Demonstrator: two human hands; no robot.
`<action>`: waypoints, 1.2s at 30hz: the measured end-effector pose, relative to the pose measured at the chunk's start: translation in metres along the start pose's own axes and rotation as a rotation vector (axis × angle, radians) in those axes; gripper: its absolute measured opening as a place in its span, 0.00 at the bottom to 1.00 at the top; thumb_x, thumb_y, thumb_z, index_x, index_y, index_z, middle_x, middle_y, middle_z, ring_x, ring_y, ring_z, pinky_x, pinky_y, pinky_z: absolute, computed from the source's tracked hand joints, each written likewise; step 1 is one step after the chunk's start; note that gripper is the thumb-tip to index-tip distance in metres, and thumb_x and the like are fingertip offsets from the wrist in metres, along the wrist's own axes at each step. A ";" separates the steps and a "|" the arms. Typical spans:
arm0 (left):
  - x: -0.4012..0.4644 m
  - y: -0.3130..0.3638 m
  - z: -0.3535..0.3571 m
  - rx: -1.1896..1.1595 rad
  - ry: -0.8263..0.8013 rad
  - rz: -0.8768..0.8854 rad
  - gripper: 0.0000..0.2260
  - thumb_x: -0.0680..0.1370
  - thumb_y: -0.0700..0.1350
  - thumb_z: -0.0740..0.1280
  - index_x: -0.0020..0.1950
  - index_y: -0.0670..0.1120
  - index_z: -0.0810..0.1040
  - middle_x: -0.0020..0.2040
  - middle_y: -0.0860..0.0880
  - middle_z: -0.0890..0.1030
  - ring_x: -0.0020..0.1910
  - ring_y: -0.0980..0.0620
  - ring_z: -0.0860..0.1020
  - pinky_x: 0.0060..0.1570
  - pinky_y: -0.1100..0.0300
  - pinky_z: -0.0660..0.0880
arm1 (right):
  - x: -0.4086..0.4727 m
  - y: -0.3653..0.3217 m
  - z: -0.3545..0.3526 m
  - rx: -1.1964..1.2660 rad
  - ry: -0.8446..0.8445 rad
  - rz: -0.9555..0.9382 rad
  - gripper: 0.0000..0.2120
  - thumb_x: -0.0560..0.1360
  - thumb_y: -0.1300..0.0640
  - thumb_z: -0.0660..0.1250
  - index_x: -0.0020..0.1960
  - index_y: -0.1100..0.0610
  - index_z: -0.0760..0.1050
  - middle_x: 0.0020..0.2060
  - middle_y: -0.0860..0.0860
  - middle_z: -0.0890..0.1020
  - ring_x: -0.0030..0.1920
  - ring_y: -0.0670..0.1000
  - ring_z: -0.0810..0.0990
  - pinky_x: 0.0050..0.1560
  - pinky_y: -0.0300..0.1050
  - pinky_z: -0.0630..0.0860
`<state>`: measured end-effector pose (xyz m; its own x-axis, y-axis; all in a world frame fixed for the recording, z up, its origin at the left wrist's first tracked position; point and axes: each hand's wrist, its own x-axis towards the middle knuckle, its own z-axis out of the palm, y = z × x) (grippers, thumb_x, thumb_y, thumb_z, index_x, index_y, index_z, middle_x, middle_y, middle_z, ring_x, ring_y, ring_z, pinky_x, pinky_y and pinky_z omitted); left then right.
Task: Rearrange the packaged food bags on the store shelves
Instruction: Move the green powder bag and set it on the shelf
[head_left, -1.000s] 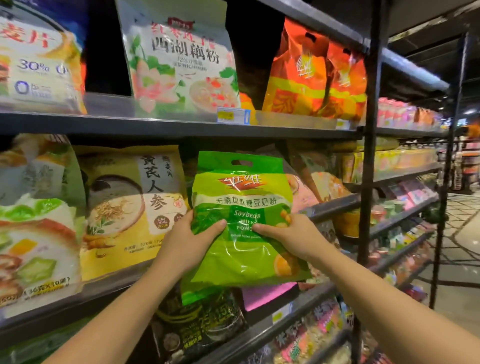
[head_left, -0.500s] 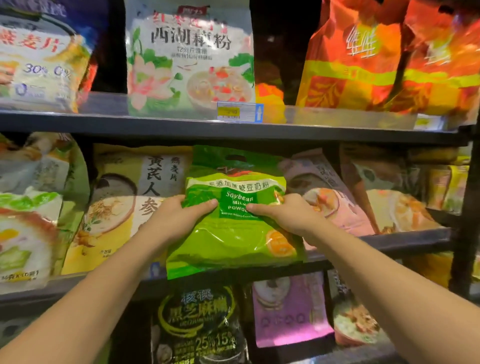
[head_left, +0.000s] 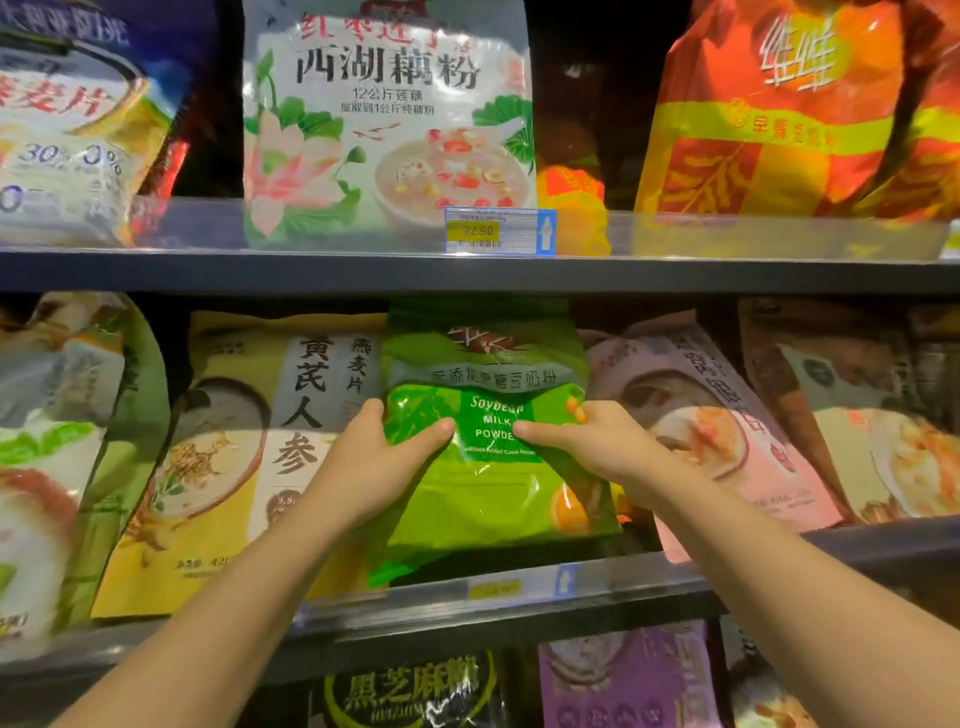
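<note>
A green soybean milk powder bag (head_left: 488, 488) stands on the middle shelf (head_left: 649, 577), between a yellow oat bag (head_left: 218, 467) and a pink bag (head_left: 727, 431). Its top reaches up into the shadow under the upper shelf. My left hand (head_left: 374, 462) grips the bag's left edge, thumb across the front. My right hand (head_left: 597, 447) holds its right side, thumb on the label. The bag leans back slightly, and its bottom edge sits just behind the shelf's front rail.
The upper shelf (head_left: 467, 273) carries a white lotus-root powder bag (head_left: 384, 124), orange bags (head_left: 789, 109) and a price tag (head_left: 498, 231). Below are a black sesame bag (head_left: 410, 691) and a purple bag (head_left: 628, 680). More bags (head_left: 57, 457) crowd the left.
Both hands have pushed the green bag from out in front of the shelves up and back into the middle shelf slot. The view has turned to face the shelves and moved closer.
</note>
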<state>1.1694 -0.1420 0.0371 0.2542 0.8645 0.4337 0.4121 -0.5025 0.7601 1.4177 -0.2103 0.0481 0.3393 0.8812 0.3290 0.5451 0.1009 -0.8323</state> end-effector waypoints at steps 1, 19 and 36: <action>-0.002 -0.003 0.003 -0.023 -0.013 0.004 0.45 0.72 0.71 0.70 0.79 0.44 0.63 0.76 0.44 0.71 0.72 0.42 0.73 0.70 0.45 0.71 | 0.002 0.006 0.003 0.029 0.011 -0.019 0.34 0.67 0.41 0.82 0.55 0.70 0.80 0.48 0.66 0.84 0.51 0.63 0.86 0.43 0.50 0.76; 0.002 -0.002 0.052 0.239 -0.095 -0.223 0.24 0.79 0.45 0.71 0.71 0.46 0.65 0.58 0.46 0.78 0.47 0.50 0.80 0.45 0.51 0.80 | 0.022 0.071 0.022 0.137 -0.135 -0.055 0.29 0.75 0.55 0.79 0.71 0.61 0.72 0.71 0.50 0.75 0.65 0.53 0.79 0.66 0.51 0.77; -0.007 -0.004 0.072 0.417 0.142 -0.080 0.23 0.77 0.43 0.74 0.67 0.42 0.67 0.56 0.49 0.71 0.55 0.48 0.73 0.50 0.57 0.69 | 0.014 0.064 0.018 0.074 -0.068 0.001 0.24 0.73 0.54 0.81 0.56 0.53 0.67 0.53 0.41 0.75 0.48 0.42 0.77 0.51 0.44 0.76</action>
<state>1.2290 -0.1471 -0.0039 0.0971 0.8796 0.4657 0.7504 -0.3721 0.5463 1.4438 -0.1828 -0.0086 0.2859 0.9105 0.2988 0.4855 0.1313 -0.8643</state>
